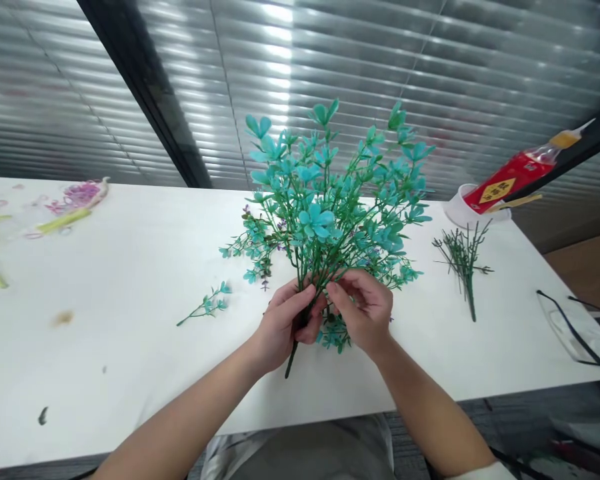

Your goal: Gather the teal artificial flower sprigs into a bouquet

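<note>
A bunch of artificial flowers [316, 220] with teal petals and green stems stands upright above the table. My left hand [287, 320] is wrapped round its stems low down, and the dark stem end pokes out below the fist. The fingers of my right hand [363, 307] pinch at a stem on the right side of the same bunch; the exact spot between the fingertips is hard to make out. More teal sprigs lie on the table behind and below the hands, partly hidden. One loose teal sprig [209, 305] lies to the left.
A bare green stem bunch [465, 263] lies at the right. Behind it, a red-labelled bottle [513, 175] leans in a white container [463, 208]. Black-framed glasses [577, 337] rest at the right edge. Purple and yellow scraps [75, 203] lie far left on the white table [130, 373]. Blinds rise behind.
</note>
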A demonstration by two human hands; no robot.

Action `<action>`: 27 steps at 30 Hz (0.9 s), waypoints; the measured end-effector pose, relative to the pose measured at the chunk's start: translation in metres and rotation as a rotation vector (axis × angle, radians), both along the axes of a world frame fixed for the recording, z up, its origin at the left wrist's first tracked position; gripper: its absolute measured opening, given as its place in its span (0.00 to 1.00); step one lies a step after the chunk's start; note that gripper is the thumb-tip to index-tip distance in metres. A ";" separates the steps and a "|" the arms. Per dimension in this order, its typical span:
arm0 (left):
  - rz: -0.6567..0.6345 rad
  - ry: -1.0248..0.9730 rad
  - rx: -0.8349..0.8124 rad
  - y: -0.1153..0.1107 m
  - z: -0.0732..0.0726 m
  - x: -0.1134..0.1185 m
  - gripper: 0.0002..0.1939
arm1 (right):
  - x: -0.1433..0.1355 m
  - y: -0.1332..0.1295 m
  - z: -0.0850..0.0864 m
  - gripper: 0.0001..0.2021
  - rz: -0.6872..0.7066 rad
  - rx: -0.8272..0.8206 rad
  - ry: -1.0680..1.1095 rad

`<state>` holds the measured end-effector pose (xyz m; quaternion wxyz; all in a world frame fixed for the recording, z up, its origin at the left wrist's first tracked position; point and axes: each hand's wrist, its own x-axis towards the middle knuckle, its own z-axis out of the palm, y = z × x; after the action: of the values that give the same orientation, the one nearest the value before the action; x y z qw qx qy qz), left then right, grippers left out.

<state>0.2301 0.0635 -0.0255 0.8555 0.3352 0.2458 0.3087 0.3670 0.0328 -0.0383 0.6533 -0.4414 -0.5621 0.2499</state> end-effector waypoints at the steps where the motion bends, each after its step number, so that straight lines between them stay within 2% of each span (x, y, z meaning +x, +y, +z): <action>1: 0.007 0.012 0.006 0.000 0.000 0.000 0.22 | 0.000 0.000 -0.001 0.04 -0.001 0.002 -0.006; 8: -0.001 0.104 0.045 0.002 -0.006 -0.001 0.25 | 0.001 -0.003 -0.010 0.04 -0.035 0.029 -0.075; 21: -0.042 0.143 0.067 0.001 -0.004 -0.001 0.26 | 0.001 -0.003 -0.001 0.04 0.001 0.116 -0.182; 27: -0.045 0.109 0.062 0.000 -0.001 0.000 0.25 | 0.002 -0.002 0.000 0.07 -0.074 0.213 -0.230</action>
<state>0.2302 0.0632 -0.0266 0.8369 0.3831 0.2746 0.2782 0.3693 0.0305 -0.0378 0.6366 -0.4158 -0.6398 0.1123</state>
